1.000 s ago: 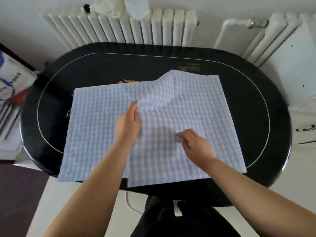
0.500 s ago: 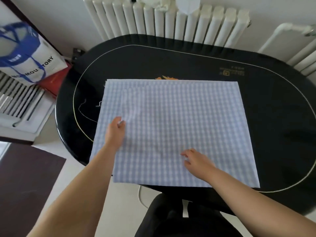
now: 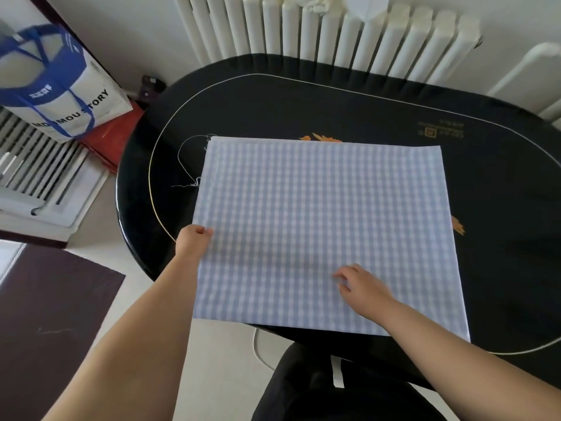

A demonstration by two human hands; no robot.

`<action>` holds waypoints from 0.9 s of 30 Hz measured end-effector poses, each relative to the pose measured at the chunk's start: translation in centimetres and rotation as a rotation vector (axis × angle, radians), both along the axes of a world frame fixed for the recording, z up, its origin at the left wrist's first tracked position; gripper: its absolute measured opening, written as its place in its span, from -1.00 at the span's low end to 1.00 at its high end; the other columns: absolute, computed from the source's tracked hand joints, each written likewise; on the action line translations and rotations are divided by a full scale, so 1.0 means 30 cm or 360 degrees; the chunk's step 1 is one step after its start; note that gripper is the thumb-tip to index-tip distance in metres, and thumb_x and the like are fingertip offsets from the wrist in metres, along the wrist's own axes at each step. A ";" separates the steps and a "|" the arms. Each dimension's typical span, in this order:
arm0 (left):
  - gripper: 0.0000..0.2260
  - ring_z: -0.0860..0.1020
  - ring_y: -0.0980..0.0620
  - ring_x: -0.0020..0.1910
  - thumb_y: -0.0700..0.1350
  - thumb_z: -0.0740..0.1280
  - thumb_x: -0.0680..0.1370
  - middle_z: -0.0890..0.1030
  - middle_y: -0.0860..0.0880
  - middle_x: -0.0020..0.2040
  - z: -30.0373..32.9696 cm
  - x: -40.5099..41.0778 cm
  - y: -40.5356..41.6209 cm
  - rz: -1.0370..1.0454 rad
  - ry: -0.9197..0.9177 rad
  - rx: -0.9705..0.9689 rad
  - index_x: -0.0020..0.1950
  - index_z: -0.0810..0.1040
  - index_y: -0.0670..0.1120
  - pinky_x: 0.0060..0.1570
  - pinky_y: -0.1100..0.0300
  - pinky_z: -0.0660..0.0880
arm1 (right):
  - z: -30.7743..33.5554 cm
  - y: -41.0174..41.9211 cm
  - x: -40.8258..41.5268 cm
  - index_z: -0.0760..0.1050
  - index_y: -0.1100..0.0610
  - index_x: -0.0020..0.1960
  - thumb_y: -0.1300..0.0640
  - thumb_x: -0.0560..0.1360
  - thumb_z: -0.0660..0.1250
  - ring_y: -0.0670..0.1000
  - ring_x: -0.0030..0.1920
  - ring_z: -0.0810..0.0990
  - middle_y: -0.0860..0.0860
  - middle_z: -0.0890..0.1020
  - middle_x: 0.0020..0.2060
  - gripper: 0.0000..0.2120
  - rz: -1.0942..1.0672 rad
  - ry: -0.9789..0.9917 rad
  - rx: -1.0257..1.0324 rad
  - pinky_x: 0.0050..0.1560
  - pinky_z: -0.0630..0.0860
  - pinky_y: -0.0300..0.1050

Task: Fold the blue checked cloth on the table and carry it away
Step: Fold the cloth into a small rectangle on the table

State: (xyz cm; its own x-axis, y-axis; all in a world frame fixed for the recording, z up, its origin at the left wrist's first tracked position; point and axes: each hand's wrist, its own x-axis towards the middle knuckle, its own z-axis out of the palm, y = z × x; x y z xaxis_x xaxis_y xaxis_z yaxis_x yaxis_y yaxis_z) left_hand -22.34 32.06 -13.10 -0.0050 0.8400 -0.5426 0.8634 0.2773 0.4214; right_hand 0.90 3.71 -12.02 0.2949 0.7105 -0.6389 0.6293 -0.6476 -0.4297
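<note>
Now that the raised fold seen a sec ago has gone flat, the blue checked cloth (image 3: pixel 328 232) lies smooth on the black counter (image 3: pixel 303 107), near edge overhanging twd the person. Left hand (image 3: pixel 192 243) has slid out to the cloth's left edge, grip pinching it. Right hand (image 3: pixel 362 288) rests on the cloth nr its front, fingers loose, holding nothing. Next fold looks ready to start; carry-off not yet.

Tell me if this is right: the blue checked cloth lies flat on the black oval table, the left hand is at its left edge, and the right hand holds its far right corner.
Not quite. In the head view the right hand rests near the cloth's front edge, not its far right corner. The rest is right.
</note>
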 end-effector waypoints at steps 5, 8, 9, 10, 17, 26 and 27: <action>-0.84 0.46 -0.05 -0.17 -0.07 0.20 0.63 0.51 -0.10 -0.08 -0.010 -0.027 0.029 0.0158 0.0006 0.0053 0.10 0.46 -0.13 -0.21 0.09 0.35 | 0.005 0.016 0.016 0.37 -0.01 0.31 0.03 0.61 0.09 -0.05 0.21 0.48 -0.09 0.43 0.25 -0.70 0.0008 -0.0028 -0.0017 0.18 0.48 -0.05; -0.77 0.45 -0.05 -0.19 -0.08 0.20 0.63 0.50 -0.10 -0.12 -0.022 -0.035 0.062 0.0091 0.0066 0.0043 0.16 0.48 -0.20 -0.22 0.10 0.34 | 0.007 0.016 0.017 0.38 0.00 0.31 0.01 0.61 0.08 -0.06 0.21 0.48 -0.09 0.44 0.25 -0.70 0.0024 -0.0029 -0.0019 0.17 0.47 -0.08; -0.77 0.44 -0.05 -0.23 -0.09 0.19 0.63 0.49 -0.09 -0.17 -0.026 -0.035 0.071 0.0065 0.0081 0.0039 0.16 0.48 -0.21 -0.26 0.11 0.34 | 0.007 0.014 0.016 0.38 0.00 0.31 0.00 0.62 0.08 -0.07 0.20 0.48 -0.09 0.44 0.24 -0.70 0.0026 -0.0030 -0.0016 0.15 0.47 -0.11; -0.77 0.43 -0.04 -0.26 -0.09 0.19 0.63 0.48 -0.08 -0.20 -0.029 -0.032 0.078 0.0038 0.0107 0.0035 0.16 0.47 -0.22 -0.29 0.12 0.33 | 0.007 0.012 0.015 0.38 0.00 0.31 -0.01 0.62 0.08 -0.07 0.18 0.49 -0.09 0.44 0.23 -0.70 0.0028 -0.0031 -0.0016 0.13 0.47 -0.13; -0.77 0.46 -0.08 -0.19 -0.10 0.16 0.64 0.51 -0.14 -0.09 -0.031 -0.019 0.099 -0.0046 0.0231 -0.0005 0.18 0.44 -0.21 -0.20 0.08 0.37 | 0.004 0.008 0.017 0.40 0.00 0.27 -0.04 0.61 0.08 -0.06 0.15 0.51 -0.08 0.46 0.20 -0.71 0.0038 -0.0051 -0.0040 0.10 0.47 -0.11; -0.74 0.48 -0.10 -0.15 -0.06 0.12 0.64 0.52 -0.18 0.02 -0.017 -0.012 0.103 -0.0137 0.0259 0.0018 0.24 0.39 -0.19 -0.23 0.07 0.37 | 0.006 0.024 0.012 0.39 0.01 0.28 -0.04 0.62 0.06 -0.06 0.13 0.51 -0.08 0.44 0.21 -0.70 0.0095 -0.0032 -0.0052 0.08 0.48 -0.13; -0.75 0.45 -0.06 -0.22 -0.05 0.12 0.64 0.50 -0.15 -0.04 -0.018 -0.013 0.104 -0.0151 0.0269 0.0035 0.22 0.39 -0.18 -0.29 0.10 0.36 | 0.006 0.024 0.011 0.40 0.01 0.27 -0.04 0.62 0.07 -0.05 0.12 0.51 -0.07 0.44 0.21 -0.70 0.0095 -0.0032 -0.0047 0.08 0.48 -0.14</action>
State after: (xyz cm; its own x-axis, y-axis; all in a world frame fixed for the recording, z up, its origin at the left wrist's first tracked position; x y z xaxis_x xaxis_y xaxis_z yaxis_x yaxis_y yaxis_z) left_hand -22.74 35.17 -13.65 -0.0145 0.8525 -0.5224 0.9442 0.1835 0.2733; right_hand 1.22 4.44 -11.84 0.2655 0.7082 -0.6542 0.6757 -0.6207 -0.3977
